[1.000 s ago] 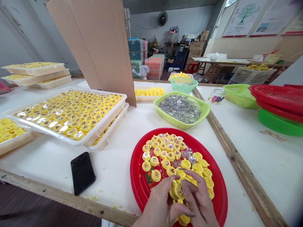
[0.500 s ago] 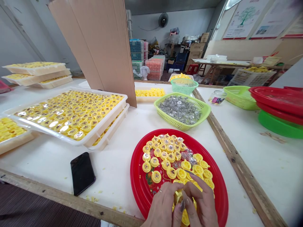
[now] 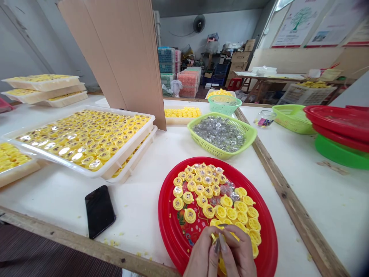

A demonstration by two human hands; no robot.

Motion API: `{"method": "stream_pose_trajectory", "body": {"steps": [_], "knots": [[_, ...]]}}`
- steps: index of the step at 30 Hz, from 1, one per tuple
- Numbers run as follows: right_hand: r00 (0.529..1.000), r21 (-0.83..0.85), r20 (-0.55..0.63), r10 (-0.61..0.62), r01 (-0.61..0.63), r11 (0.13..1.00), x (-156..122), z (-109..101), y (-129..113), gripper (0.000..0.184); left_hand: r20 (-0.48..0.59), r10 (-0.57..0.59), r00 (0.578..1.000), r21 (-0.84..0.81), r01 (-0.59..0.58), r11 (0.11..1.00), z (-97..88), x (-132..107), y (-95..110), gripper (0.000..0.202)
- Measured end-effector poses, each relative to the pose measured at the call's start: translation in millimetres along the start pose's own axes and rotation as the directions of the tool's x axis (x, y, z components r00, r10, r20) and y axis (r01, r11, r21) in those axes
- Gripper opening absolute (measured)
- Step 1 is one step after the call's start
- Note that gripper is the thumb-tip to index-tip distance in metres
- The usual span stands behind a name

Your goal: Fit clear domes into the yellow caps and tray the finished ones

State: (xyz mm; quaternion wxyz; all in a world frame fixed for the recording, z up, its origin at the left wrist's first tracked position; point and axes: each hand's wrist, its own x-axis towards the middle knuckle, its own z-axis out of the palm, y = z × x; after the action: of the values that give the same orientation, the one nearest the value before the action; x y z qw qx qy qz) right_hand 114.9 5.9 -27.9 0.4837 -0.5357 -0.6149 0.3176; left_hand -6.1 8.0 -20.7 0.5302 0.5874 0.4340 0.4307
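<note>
Over the near part of a red round tray [image 3: 168, 234], my left hand [image 3: 199, 252] and my right hand [image 3: 240, 248] meet with fingertips pinched together. Between them is a small yellow plastic piece [image 3: 213, 236], mostly hidden by the fingers. Round yellow pieces with printed pictures [image 3: 190, 216] lie on the tray's left and far side. Open yellow pieces without pictures [image 3: 253, 224] crowd its right side, close to my right hand. A few clear plastic covers [image 3: 227, 189] rest in the middle of the tray.
Behind the tray stands a lime-green basket [image 3: 250, 140] of clear covers. A black phone [image 3: 100, 211] lies at left, before stacked white trays [image 3: 151, 123] of yellow pieces. A cardboard sheet [image 3: 123, 57] stands upright. A wooden strip [image 3: 284, 194] runs along the right.
Both hands have drawn closer together, and the right fingers have curled in from a more spread pose. The yellow piece between them is now more covered.
</note>
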Motion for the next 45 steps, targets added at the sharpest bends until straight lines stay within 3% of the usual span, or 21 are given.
{"method": "stream_pose_trajectory", "body": {"steps": [2,4,7,9,12,15,17,20,23,25,26,31,38,45], "knots": [[0.975,-0.165,0.147,-0.165,0.189,0.968,15.6,-12.7,6.9,0.031,0.001,-0.018,1.0,0.046,0.018,0.999,-11.3,0.7,0.5,0.042],[0.926,-0.298,0.277,-0.256,0.336,0.893,39.2,-28.7,12.3,0.032,0.002,-0.036,0.999,0.161,0.035,0.986,-24.6,1.0,1.7,0.039],[0.914,-0.505,0.279,-0.294,0.4,0.765,79.3,-48.4,19.8,0.032,0.007,-0.084,0.996,0.405,0.074,0.911,-40.6,0.8,2.5,0.038],[0.918,-0.644,0.257,-0.3,0.395,0.655,102.0,-53.8,25.2,0.031,-0.011,-0.119,0.993,0.585,0.103,0.805,-45.6,2.1,0.8,0.04],[0.917,-0.775,0.301,-0.263,0.396,0.493,123.5,-51.0,31.6,0.028,-0.037,-0.137,0.99,0.816,0.109,0.567,-47.1,8.8,-4.0,0.041],[0.914,-0.818,0.338,-0.222,0.403,0.411,131.3,-46.3,33.8,0.024,-0.055,-0.109,0.993,0.922,0.092,0.376,-50.2,17.1,-6.0,0.035],[0.917,-0.815,0.34,-0.21,0.399,0.42,132.8,-46.7,34.9,0.026,-0.112,-0.056,0.992,0.931,0.124,0.344,-55.4,18.0,-3.2,0.03],[0.927,-0.785,0.313,-0.207,0.375,0.492,133.8,-51.8,39.1,0.029,-0.14,0.07,0.988,0.895,0.096,0.436,-63.2,9.0,6.1,0.026],[0.936,-0.754,0.293,-0.197,0.353,0.554,134.6,-55.7,44.9,0.028,0.108,-0.001,0.994,0.779,-0.083,0.621,-62.9,-3.8,11.2,0.025],[0.939,-0.75,0.293,-0.179,0.342,0.566,135.3,-55.8,48.3,0.028,0.297,-0.123,0.947,0.703,-0.13,0.699,-57.0,-7.6,7.9,0.032],[0.942,-0.75,0.292,-0.169,0.335,0.57,135.8,-55.4,49.8,0.028,0.342,-0.166,0.925,0.692,-0.128,0.71,-53.0,-7.4,4.8,0.038],[0.944,-0.73,0.292,-0.154,0.324,0.602,140.3,-56.0,57.2,0.028,0.297,-0.212,0.931,0.75,-0.091,0.655,-39.3,2.5,-1.6,0.036],[0.943,-0.642,0.287,-0.166,0.318,0.698,146.7,-64.0,61.3,0.036,0.385,-0.225,0.895,0.714,-0.135,0.687,-57.1,5.9,16.7,0.04],[0.979,-0.557,0.186,-0.086,0.177,0.811,147.4,-74.1,51.0,0.033,0.342,-0.267,0.901,0.737,-0.081,0.671,-59.1,10.4,22.4,0.04]]}}
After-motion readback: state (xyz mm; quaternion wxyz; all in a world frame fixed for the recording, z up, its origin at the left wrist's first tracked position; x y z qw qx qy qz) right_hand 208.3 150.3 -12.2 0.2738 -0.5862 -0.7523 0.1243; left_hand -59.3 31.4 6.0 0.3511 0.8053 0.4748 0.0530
